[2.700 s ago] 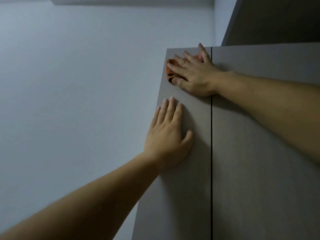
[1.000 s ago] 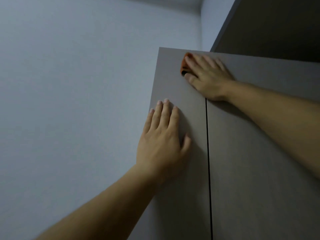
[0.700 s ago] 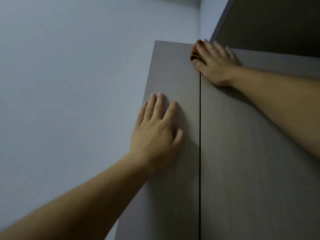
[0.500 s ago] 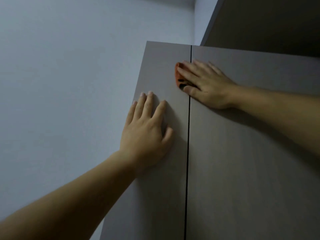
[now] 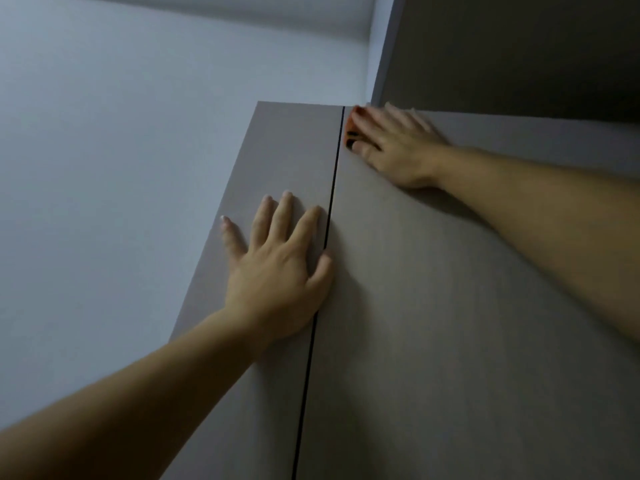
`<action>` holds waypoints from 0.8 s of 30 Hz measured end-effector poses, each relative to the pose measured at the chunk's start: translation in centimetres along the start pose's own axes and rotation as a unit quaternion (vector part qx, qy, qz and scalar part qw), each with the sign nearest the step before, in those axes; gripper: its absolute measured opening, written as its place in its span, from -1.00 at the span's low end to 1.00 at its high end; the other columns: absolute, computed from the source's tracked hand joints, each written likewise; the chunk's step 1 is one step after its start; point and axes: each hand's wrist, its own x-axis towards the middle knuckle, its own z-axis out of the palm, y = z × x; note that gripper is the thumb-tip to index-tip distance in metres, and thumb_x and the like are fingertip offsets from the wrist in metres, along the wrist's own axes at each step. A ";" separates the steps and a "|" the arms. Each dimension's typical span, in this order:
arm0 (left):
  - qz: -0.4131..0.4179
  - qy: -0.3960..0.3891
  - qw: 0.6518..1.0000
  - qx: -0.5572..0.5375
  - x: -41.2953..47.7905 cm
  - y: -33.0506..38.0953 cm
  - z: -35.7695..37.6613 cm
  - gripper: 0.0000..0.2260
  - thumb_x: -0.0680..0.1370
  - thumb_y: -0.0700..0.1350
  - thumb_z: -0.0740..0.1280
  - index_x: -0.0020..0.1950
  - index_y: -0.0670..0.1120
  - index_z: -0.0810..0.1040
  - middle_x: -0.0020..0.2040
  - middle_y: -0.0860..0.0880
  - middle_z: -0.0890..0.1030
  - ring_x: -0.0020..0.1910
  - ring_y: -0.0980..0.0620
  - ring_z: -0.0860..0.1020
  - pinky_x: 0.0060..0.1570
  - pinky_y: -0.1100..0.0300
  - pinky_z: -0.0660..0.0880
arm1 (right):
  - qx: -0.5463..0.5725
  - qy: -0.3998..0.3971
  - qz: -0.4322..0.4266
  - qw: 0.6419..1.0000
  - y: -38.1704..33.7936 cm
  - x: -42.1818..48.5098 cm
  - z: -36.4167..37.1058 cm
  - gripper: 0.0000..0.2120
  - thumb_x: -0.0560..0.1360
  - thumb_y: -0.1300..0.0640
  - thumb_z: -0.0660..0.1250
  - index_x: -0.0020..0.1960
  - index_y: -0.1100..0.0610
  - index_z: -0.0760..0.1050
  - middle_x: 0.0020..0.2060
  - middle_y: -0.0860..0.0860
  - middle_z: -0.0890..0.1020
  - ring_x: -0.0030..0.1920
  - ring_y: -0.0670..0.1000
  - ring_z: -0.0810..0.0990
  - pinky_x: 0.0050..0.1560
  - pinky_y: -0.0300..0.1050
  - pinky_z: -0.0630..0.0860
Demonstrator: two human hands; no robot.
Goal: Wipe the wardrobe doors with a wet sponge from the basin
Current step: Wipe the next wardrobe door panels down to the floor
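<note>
Two grey wardrobe doors filled the centre and right of the frame, seen from below at a steep angle. The left door (image 5: 277, 150) was the narrow one; the right door (image 5: 450, 341) spread wide towards the lower right. A thin dark gap (image 5: 332, 188) ran between them from the top edge down to the bottom of the frame.

The left hand (image 5: 277, 271) lay flat on the left door at mid-frame. Its fingers were straight and spread apart, holding nothing. Its thumb reached across the gap and touched the right door. The left arm (image 5: 138, 393) came up from the lower left corner.

The right hand (image 5: 394, 147) was in the upper middle of the frame, at the top left corner of the right door, and was blurred. Its fingers lay nearly straight over the sponge (image 5: 350, 131) and pressed it against the door, with the thumb at the sponge's lower end. The sponge was orange and mostly covered by the hand; only its left edge showed, just beside the gap. It bore dark marks, too blurred to read. The right arm (image 5: 554, 237) ran in from the right edge.

A pale wall (image 5: 104, 168) took up the left of the frame. A dark panel (image 5: 519, 46) filled the upper right, above the right door.
</note>
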 end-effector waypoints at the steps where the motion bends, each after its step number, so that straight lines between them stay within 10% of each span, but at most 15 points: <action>1: -0.001 0.004 1.000 -0.002 0.0 0.0 0.0 -0.34 0.55 0.33 -0.17 0.64 0.21 -0.14 0.68 0.03 -0.20 0.63 -0.01 -0.31 0.49 -0.33 -0.40 | 0.012 -0.001 0.045 0.999 0.5 0.9 -0.4 -0.38 0.66 -0.32 -0.21 0.65 -0.14 -0.25 0.66 -0.11 -0.19 0.65 0.05 -0.21 0.61 0.16 -0.24; 9: 0.004 -0.008 1.000 -0.010 -0.2 -0.2 -0.4 -0.32 0.53 0.37 -0.18 0.65 0.22 -0.14 0.67 0.06 -0.22 0.62 0.03 -0.33 0.51 -0.29 -0.39 | -0.010 -0.003 -0.153 0.988 -2.1 -6.9 1.5 -0.35 0.65 -0.35 -0.14 0.64 -0.18 -0.26 0.64 -0.15 -0.22 0.62 -0.04 -0.25 0.60 0.09 -0.28; 15: -0.007 0.017 1.000 -0.008 -0.2 0.2 -0.3 -0.32 0.53 0.35 -0.18 0.65 0.20 -0.08 0.68 0.03 -0.16 0.63 0.03 -0.29 0.51 -0.30 -0.38 | -0.001 0.001 0.057 0.998 4.3 -2.0 -0.6 -0.38 0.66 -0.32 -0.20 0.64 -0.15 -0.25 0.66 -0.10 -0.20 0.65 0.04 -0.22 0.61 0.15 -0.23; 20: -0.027 -0.002 0.998 -0.051 0.1 2.5 -0.5 -0.32 0.54 0.30 -0.18 0.65 0.14 -0.07 0.68 -0.03 -0.18 0.62 -0.09 -0.33 0.47 -0.36 -0.41 | 0.003 0.011 -0.073 0.997 1.2 -6.0 1.2 -0.34 0.64 -0.35 -0.17 0.65 -0.15 -0.24 0.65 -0.13 -0.19 0.63 -0.01 -0.22 0.61 0.14 -0.23; 24: 0.048 0.010 0.999 -0.006 0.5 5.2 -0.1 -0.26 0.50 0.34 -0.24 0.67 0.13 -0.14 0.67 0.00 -0.26 0.60 -0.04 -0.40 0.51 -0.26 -0.40 | 0.031 -0.004 0.069 0.997 4.1 -2.4 -0.8 -0.36 0.66 -0.33 -0.18 0.65 -0.14 -0.23 0.66 -0.10 -0.19 0.65 0.05 -0.22 0.61 0.15 -0.24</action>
